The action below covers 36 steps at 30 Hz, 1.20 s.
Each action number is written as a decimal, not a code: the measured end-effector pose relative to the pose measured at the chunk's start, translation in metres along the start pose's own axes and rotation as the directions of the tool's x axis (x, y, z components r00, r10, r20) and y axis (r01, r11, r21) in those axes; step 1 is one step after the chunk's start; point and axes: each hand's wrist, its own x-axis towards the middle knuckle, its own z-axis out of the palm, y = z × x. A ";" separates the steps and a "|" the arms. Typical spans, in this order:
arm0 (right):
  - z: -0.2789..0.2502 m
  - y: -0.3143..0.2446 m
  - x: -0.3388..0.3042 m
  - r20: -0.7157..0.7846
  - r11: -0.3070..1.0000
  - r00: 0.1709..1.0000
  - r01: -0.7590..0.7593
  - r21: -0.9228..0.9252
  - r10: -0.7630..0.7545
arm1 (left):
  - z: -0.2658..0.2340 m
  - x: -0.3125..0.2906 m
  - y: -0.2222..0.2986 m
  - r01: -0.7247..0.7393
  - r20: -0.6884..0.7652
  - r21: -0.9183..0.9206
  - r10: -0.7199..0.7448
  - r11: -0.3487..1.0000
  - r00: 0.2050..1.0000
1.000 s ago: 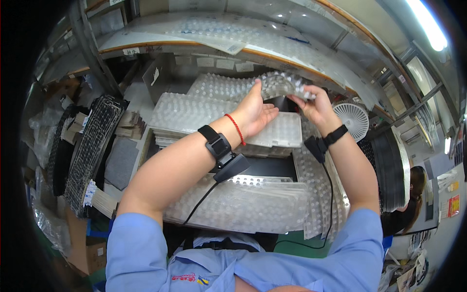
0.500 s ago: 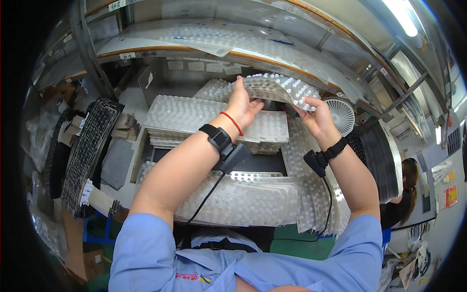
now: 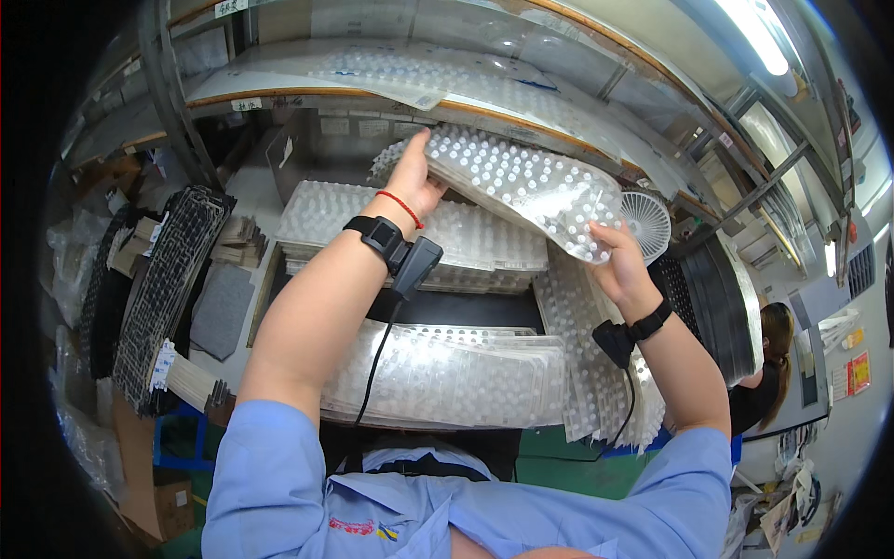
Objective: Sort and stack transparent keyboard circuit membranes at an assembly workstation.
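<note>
A stack of clear plastic sheets covered in round raised dots is held up above the bench, tilted down toward the right. My left hand grips its left end, thumb on top and fingers underneath. My right hand pinches the near right corner, thumb over the top. Below the held sheets lies a pile of similar dotted sheets. Another spread of clear sheets rests along the near edge of the bench, and an overlapping row of sheets runs down the right side.
A white round fan stands right of the held sheets. Stacked black sheets are at the right, black patterned strips at the left. A shelf crosses behind. A person sits at far right.
The sheet stack has come nearer and turned flatter, showing more of its dotted top. My left hand shifted left and now grips its end; my right hand moved lower with its corner.
</note>
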 end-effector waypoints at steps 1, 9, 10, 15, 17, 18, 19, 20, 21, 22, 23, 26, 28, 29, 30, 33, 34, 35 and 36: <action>0.003 -0.003 -0.007 0.022 0.999 0.999 0.029 -0.035 -0.028 | 0.003 -0.006 0.005 0.001 0.016 -0.008 -0.001 1.000 1.000; 0.004 -0.004 -0.039 0.076 0.996 0.996 0.045 -0.077 -0.039 | 0.000 -0.051 0.015 0.017 0.083 -0.049 -0.013 0.999 0.996; 0.007 -0.005 -0.039 0.064 0.997 0.998 0.015 -0.074 -0.010 | -0.004 -0.051 0.014 -0.004 0.088 -0.022 0.006 1.000 0.996; -0.013 0.011 -0.010 0.067 0.993 0.991 -0.115 -0.030 0.117 | -0.013 -0.038 0.011 -0.037 0.068 0.033 0.034 0.999 0.997; -0.009 0.017 -0.010 0.054 0.992 0.991 -0.122 0.006 0.122 | -0.016 -0.040 0.014 -0.037 0.062 0.039 0.034 0.999 0.998; -0.006 0.017 -0.013 0.051 0.992 0.991 -0.128 0.013 0.127 | -0.019 -0.044 0.015 -0.064 0.091 0.058 0.058 0.996 0.994; -0.003 0.017 -0.016 0.049 0.991 0.990 -0.134 0.021 0.133 | -0.020 -0.047 0.015 -0.099 0.108 0.100 0.088 0.990 0.990; 0.000 0.015 -0.019 0.044 0.991 0.991 -0.129 0.032 0.127 | -0.021 -0.050 0.016 -0.135 0.126 0.141 0.117 0.981 0.985; 0.003 0.011 -0.023 0.036 0.992 0.992 -0.121 0.039 0.120 | -0.021 -0.054 0.015 -0.169 0.148 0.178 0.143 0.969 0.979; 0.005 0.010 -0.025 0.028 0.992 0.993 -0.113 0.047 0.112 | -0.022 -0.058 0.014 -0.181 0.149 0.164 0.157 0.970 0.976; 0.004 0.010 -0.025 0.033 0.992 0.993 -0.116 0.052 0.115 | -0.022 -0.061 0.013 -0.193 0.149 0.149 0.171 0.970 0.974; -0.004 0.012 -0.030 0.008 0.991 0.993 -0.120 0.055 0.120 | -0.022 -0.076 0.008 -0.190 0.190 0.147 0.160 0.971 0.969; -0.003 0.015 -0.032 -0.026 0.993 0.993 -0.114 0.038 0.115 | -0.025 -0.079 0.010 -0.170 0.212 0.172 0.133 0.970 0.968; -0.003 0.017 -0.033 -0.002 0.997 0.997 -0.078 0.013 0.078 | -0.027 -0.073 0.010 -0.148 0.217 0.188 0.106 0.971 0.970; -0.001 0.016 -0.030 0.030 0.999 0.999 -0.040 -0.015 0.040 | -0.026 -0.070 0.013 -0.134 0.222 0.202 0.088 0.970 0.971; -0.001 0.017 -0.029 0.073 0.988 0.995 0.072 -0.134 -0.062 | -0.025 -0.063 0.017 -0.040 0.163 0.085 0.026 0.996 0.986; -0.001 0.017 -0.029 0.080 0.978 0.992 0.109 -0.179 -0.096 | -0.027 -0.062 0.019 0.013 0.205 0.050 -0.023 0.999 0.978; 0.000 0.015 -0.031 0.093 0.976 0.990 0.118 -0.182 -0.102 | -0.027 -0.060 0.018 -0.008 0.171 0.059 -0.003 0.998 0.985; 0.001 0.014 -0.034 0.102 0.975 0.989 0.123 -0.185 -0.106 | -0.021 -0.066 0.016 -0.023 0.134 0.069 0.014 0.997 0.991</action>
